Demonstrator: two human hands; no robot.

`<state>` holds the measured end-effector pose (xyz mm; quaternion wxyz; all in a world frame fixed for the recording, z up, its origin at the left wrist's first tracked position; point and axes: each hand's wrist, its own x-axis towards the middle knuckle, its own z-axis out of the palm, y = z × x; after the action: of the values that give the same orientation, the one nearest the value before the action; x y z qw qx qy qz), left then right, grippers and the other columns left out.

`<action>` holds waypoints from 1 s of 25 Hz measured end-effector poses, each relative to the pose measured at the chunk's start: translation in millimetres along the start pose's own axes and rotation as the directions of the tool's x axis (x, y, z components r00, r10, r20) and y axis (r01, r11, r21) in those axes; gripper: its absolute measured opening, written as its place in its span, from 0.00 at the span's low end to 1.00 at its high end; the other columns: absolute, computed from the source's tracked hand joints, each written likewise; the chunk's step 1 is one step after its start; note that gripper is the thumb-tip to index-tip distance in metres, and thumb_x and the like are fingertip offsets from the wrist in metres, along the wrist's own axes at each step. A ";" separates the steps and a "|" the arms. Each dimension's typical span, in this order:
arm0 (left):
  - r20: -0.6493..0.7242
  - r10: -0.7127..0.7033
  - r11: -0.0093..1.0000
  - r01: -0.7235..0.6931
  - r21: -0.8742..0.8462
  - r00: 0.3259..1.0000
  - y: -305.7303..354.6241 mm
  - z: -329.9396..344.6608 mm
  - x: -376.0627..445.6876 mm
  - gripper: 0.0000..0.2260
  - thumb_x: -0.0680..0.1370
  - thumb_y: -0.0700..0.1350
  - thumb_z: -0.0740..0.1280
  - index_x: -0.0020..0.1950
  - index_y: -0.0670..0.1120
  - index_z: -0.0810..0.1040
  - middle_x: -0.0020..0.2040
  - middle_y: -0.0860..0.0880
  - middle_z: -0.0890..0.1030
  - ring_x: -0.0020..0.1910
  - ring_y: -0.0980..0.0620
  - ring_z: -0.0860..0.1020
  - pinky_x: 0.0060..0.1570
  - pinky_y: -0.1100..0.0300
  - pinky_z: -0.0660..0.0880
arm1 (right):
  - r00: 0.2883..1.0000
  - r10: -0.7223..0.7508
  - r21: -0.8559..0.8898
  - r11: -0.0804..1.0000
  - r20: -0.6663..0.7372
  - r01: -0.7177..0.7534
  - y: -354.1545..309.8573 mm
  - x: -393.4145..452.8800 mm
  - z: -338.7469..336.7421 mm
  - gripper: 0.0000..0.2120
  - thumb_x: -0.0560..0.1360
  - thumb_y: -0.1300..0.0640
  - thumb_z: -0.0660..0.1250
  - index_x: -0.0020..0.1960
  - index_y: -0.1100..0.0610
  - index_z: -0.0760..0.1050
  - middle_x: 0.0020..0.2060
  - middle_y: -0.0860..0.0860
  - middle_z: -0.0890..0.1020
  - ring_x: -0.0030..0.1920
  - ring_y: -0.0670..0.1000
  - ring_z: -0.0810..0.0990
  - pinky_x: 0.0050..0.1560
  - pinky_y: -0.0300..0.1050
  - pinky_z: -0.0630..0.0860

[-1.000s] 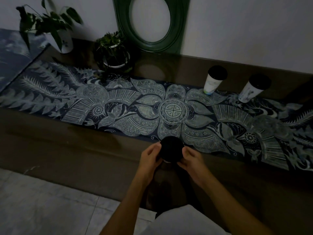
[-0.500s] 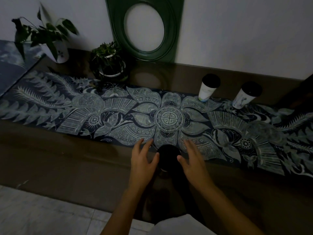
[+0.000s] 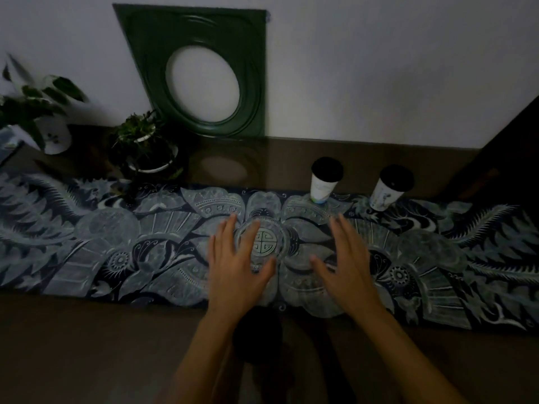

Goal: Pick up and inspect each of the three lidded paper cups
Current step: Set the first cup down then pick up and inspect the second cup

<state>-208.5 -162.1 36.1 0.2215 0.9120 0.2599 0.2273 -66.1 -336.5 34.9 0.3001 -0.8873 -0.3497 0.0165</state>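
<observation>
Both hands empty, fingers spread: left hand (image 3: 237, 266), right hand (image 3: 347, 263), over runner (image 3: 116, 243). Near cup (image 3: 256, 335) stands between wrists; 2 far cups (image 3: 325, 182) (image 3: 392, 186) likely next.

3 lidded paper cups. Near cup (image 3: 256, 335): only its dark lid shows, standing on the tabletop front edge. Middle cup (image 3: 323, 182) and right cup (image 3: 389, 189): white bodies, black lids, upright, well apart at the rear.

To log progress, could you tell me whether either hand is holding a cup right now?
No: the left hand and right hand hover open over the runner, holding nothing.
</observation>
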 end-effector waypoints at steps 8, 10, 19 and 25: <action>0.103 0.092 0.994 -0.097 0.043 0.990 33.0 79.1 126.4 0.31 0.76 0.61 0.65 0.77 0.50 0.70 0.80 0.37 0.63 0.80 0.36 0.59 0.75 0.36 0.55 | 0.978 0.208 0.152 0.966 0.013 -0.208 75.1 93.3 18.7 0.40 0.77 0.43 0.67 0.80 0.51 0.48 0.79 0.54 0.56 0.78 0.56 0.55 0.73 0.63 0.58; 0.125 0.102 0.994 -0.107 0.035 0.987 40.8 101.8 155.7 0.31 0.76 0.59 0.68 0.77 0.49 0.70 0.80 0.37 0.64 0.79 0.35 0.59 0.75 0.36 0.55 | 0.959 0.280 0.248 0.927 0.044 -0.282 93.3 113.2 33.4 0.41 0.76 0.43 0.68 0.80 0.49 0.47 0.79 0.52 0.55 0.77 0.54 0.55 0.74 0.55 0.57; 0.267 0.165 0.986 -0.163 -0.031 0.949 66.3 203.9 254.3 0.31 0.77 0.60 0.68 0.78 0.52 0.67 0.80 0.41 0.64 0.79 0.38 0.60 0.73 0.38 0.62 | 0.954 0.284 0.640 0.716 0.097 -0.278 151.5 203.5 114.5 0.31 0.74 0.50 0.74 0.72 0.46 0.63 0.66 0.39 0.73 0.64 0.41 0.74 0.59 0.39 0.77; 0.203 0.102 0.994 -0.090 -0.065 0.974 55.0 225.0 265.0 0.30 0.75 0.64 0.65 0.74 0.53 0.72 0.71 0.46 0.74 0.69 0.44 0.71 0.58 0.44 0.79 | 0.965 0.253 0.504 0.826 0.070 -0.253 159.2 237.6 156.2 0.26 0.72 0.39 0.62 0.68 0.45 0.67 0.55 0.40 0.75 0.52 0.33 0.75 0.53 0.35 0.77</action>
<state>133.0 -116.3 -35.6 0.2612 0.9356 0.1847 0.1492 173.1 -196.9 -136.8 0.5183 -0.8151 -0.2123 0.1478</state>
